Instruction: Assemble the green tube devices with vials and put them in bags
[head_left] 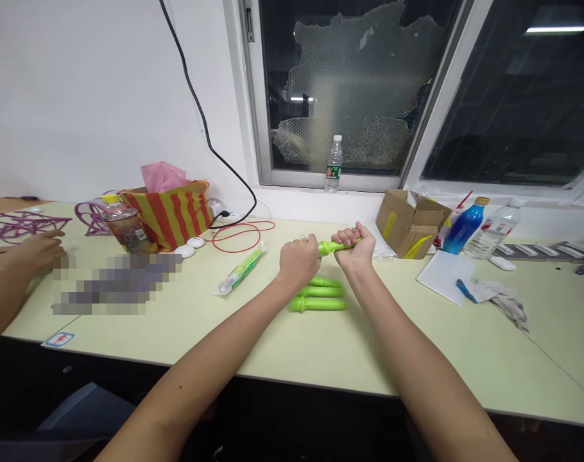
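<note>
A bright green plastic tube (327, 248) with a raised collar is held level above the table, between my two hands. My left hand (298, 262) is wrapped round its left end in a fist. My right hand (355, 246) grips the right part, fingers curled over it and the palm turned up. Just below lie similar green tubes (321, 303) side by side, partly hidden by my left hand and wrist. To the left of my left hand is a long green item in a clear wrapper (240, 271); its kind is unclear.
Past my left hand stand a striped bag (174, 215) and a drink bottle (128, 224). A cardboard box (410, 224), a blue bottle (465, 226), white paper (443, 277) and a glove (501, 300) lie right. Another person's hand (36, 256) rests far left. A water bottle (334, 165) stands on the sill.
</note>
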Tool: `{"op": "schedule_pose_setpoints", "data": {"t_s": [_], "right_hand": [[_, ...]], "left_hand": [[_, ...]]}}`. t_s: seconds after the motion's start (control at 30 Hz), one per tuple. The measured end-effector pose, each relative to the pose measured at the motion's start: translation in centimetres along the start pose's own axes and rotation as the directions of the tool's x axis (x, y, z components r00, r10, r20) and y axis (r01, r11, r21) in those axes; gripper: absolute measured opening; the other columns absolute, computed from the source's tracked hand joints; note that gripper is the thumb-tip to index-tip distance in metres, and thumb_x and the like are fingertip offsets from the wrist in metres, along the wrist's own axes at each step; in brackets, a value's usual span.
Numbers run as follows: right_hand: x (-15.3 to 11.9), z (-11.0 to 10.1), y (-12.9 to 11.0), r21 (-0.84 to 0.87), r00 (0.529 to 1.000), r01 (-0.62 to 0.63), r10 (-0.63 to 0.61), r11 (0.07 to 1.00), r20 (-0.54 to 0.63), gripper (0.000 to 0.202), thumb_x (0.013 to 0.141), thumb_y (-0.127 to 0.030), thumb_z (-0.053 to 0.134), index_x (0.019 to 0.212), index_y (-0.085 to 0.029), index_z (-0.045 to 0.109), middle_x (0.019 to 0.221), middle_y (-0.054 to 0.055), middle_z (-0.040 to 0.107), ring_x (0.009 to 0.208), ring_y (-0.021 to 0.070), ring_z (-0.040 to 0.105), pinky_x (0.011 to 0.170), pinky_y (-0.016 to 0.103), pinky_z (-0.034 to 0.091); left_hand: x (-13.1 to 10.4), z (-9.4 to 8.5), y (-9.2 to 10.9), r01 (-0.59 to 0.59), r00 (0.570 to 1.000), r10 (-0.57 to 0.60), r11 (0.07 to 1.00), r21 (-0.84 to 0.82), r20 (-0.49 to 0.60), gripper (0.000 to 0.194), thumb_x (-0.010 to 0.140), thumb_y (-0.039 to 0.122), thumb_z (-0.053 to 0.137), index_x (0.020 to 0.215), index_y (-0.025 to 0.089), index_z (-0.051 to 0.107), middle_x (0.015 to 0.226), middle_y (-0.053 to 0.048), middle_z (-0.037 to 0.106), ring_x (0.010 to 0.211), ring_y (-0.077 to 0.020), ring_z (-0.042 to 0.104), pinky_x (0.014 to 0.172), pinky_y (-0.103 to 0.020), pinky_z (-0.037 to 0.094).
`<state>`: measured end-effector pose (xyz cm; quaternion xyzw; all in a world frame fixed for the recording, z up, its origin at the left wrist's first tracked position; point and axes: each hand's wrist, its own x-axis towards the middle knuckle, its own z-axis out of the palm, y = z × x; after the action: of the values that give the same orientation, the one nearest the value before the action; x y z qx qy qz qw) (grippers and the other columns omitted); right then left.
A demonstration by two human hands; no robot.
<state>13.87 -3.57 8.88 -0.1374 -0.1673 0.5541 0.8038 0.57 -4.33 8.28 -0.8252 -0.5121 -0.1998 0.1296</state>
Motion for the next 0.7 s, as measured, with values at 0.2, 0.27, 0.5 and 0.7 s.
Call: {"op": "schedule_pose_setpoints", "data": {"t_s": [0.2, 0.27, 0.5, 0.7], "right_hand": [[0.5, -1.0, -0.4, -0.029, 0.998, 0.018, -0.016, 0.999, 0.06, 0.05, 0.086, -0.029, 0.052, 0.058, -0.019, 0.012, 0.039, -0.008, 0.016, 0.034, 0.0067, 0.018, 0.039, 0.022, 0.03], [0.5, -1.1, -0.5, -0.027, 0.995, -0.001, 0.003, 1.0, 0.099, 0.05, 0.086, -0.029, 0.052, 0.057, -0.019, 0.012, 0.038, -0.009, 0.016, 0.034, 0.0068, 0.017, 0.039, 0.022, 0.029], [-0.3, -0.7, -0.7, -0.053, 0.951, -0.098, 0.109, 0.994, 0.288, 0.05, 0.089, -0.026, 0.05, 0.056, -0.021, 0.013, 0.038, -0.009, 0.016, 0.033, 0.0075, 0.017, 0.037, 0.022, 0.026], [-0.5, -0.9, -1.2, -0.086, 0.92, -0.14, 0.161, 0.986, 0.356, 0.051, 0.092, -0.029, 0.047, 0.056, -0.021, 0.012, 0.038, -0.009, 0.014, 0.033, 0.0077, 0.014, 0.037, 0.022, 0.024]], "left_hand": [[0.5, -0.2, -0.3, -0.031, 0.994, 0.037, 0.998, -0.061, 0.102, 0.023, 0.081, 0.026, 0.052, 0.095, 0.014, 0.064, 0.085, -0.015, 0.068, 0.084, -0.03, 0.067, 0.072, -0.036, 0.045], [0.7, -0.1, -0.5, -0.014, 0.99, 0.033, 0.99, -0.138, 0.138, 0.018, 0.077, 0.028, 0.053, 0.084, 0.016, 0.064, 0.082, -0.014, 0.068, 0.078, -0.0277, 0.066, 0.066, -0.034, 0.044], [0.1, -0.5, -1.9, 0.197, 0.914, 0.099, 0.741, -0.642, 0.394, 0.019, 0.063, 0.026, 0.063, 0.059, 0.019, 0.045, 0.053, 0.002, 0.046, 0.045, -0.0095, 0.04, 0.043, -0.024, 0.027], [-0.6, -1.6, -1.7, 0.506, 0.724, 0.27, 0.418, -0.755, 0.635, 0.036, 0.062, 0.026, 0.067, 0.055, 0.021, 0.033, 0.047, 0.005, 0.033, 0.039, -0.0053, 0.027, 0.036, -0.022, 0.017]]}}
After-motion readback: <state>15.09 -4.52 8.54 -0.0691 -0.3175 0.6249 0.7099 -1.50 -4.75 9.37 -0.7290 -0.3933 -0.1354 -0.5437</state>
